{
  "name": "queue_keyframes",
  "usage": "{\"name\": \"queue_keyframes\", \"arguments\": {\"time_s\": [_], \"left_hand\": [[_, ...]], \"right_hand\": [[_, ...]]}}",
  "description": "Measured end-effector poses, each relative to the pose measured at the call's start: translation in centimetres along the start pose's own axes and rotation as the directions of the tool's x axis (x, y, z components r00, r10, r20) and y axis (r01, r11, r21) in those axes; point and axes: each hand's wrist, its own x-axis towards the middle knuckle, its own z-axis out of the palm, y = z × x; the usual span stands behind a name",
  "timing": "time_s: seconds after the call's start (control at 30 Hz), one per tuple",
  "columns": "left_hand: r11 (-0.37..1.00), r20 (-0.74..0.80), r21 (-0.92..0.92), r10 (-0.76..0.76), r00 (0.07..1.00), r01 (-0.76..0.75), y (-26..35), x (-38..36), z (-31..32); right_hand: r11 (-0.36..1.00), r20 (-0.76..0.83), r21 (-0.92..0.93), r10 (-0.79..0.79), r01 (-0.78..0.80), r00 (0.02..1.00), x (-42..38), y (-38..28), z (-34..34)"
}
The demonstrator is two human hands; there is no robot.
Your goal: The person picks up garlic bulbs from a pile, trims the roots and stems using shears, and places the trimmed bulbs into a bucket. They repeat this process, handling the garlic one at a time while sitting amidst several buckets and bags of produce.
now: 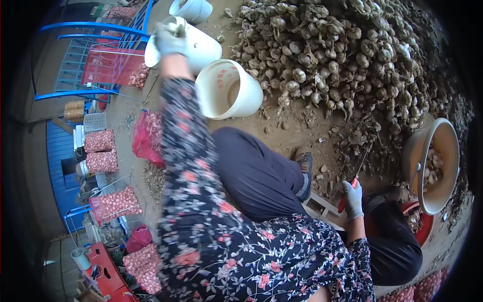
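My left hand [171, 39], in a pale glove, reaches out over the rim of a white bucket [204, 49]. Motion smears its fingers; something greyish shows among them, too blurred to name. My right hand [353, 199], also gloved, is closed round the red handles of a pair of shears [355, 182]. Their thin blade points away from me over dry leaf scraps [359, 141]. A large heap of garlic bulbs [322, 55] with stems lies on the ground before me.
Another white bucket [246, 93] stands by my left knee, with a further bucket [193, 10] behind. To my right are a cream tub [436, 201] holding pale pieces and a red basin [426, 231]. Net bags of garlic [115, 204] and a blue metal frame [95, 25] stand left.
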Motion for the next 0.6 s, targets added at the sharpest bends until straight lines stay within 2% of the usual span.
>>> {"name": "queue_keyframes", "arguments": {"time_s": [0.03, 0.1, 0.17, 0.2, 0.23, 0.27, 0.3, 0.33, 0.4, 0.43, 0.47, 0.5, 0.53, 0.6], "left_hand": [[0.986, -0.025, 0.071, -0.151, 0.988, 0.152, 4.0, 0.6, 0.7], [0.980, -0.087, 0.174, -0.082, 0.993, 0.096, 8.2, -0.7, 0.3], [0.939, -0.020, 0.319, -0.131, 0.991, 0.131, 9.2, 1.5, -2.1], [0.944, -0.040, 0.301, -0.128, 0.991, 0.134, 7.9, 1.0, -2.1], [0.841, -0.120, 0.538, -0.002, 0.993, 0.066, 5.1, -4.8, -1.0], [0.701, 0.069, 0.713, -0.089, 0.994, 0.013, 2.5, -4.0, -3.5], [0.545, 0.236, 0.834, -0.215, 0.948, -0.085, -1.2, -3.2, -7.0], [0.550, 0.232, 0.833, -0.248, 0.941, -0.061, -5.0, -4.6, -8.9], [0.077, 0.307, 0.952, -0.171, 0.936, -0.298, -11.4, -11.0, -10.8], [-0.182, 0.364, 0.905, -0.141, 0.921, -0.385, -13.2, -13.4, -10.8], [-0.179, 0.361, 0.906, -0.150, 0.920, -0.384, -14.0, -15.4, -10.5], [-0.320, 0.317, 0.886, -0.112, 0.942, -0.337, -14.7, -17.3, -10.1], [-0.455, 0.281, 0.845, -0.071, 0.957, -0.282, -15.5, -18.1, -10.0], [-0.467, 0.264, 0.832, -0.143, 0.954, -0.300, -16.5, -18.0, -10.5]], "right_hand": [[0.999, 0.000, -0.026, -0.021, 0.021, 1.000, -0.4, 0.4, -0.4], [0.998, -0.009, -0.063, 0.013, -0.014, 1.000, 0.0, 1.2, -0.6], [0.996, -0.050, -0.077, -0.056, 0.052, 0.997, 0.9, 3.3, -1.1], [0.995, -0.047, -0.096, 0.031, -0.035, 0.998, 0.6, 4.5, -2.0], [0.998, -0.024, -0.060, 0.029, -0.030, 0.999, 0.0, 1.4, -1.1], [0.993, -0.048, -0.117, -0.002, -0.004, 0.999, -0.1, 1.1, -0.8], [0.983, -0.074, -0.181, -0.032, 0.018, 0.997, -0.6, 1.4, -1.2], [0.981, -0.099, -0.194, -0.010, -0.009, 0.995, -1.1, 1.9, -1.9], [0.932, -0.102, -0.359, -0.095, 0.052, 0.990, -1.4, 2.8, -2.4], [0.930, -0.109, -0.366, -0.092, 0.046, 0.990, -1.4, 3.3, -2.6], [0.910, -0.102, -0.406, -0.136, 0.084, 0.985, -1.7, 4.2, -2.9], [0.886, -0.097, -0.448, -0.179, 0.118, 0.979, -2.0, 4.7, -3.2], [0.878, -0.108, -0.470, -0.155, 0.087, 0.982, -2.3, 4.7, -3.3], [0.883, -0.137, -0.468, -0.094, 0.019, 0.986, -2.3, 5.3, -3.7]]}}
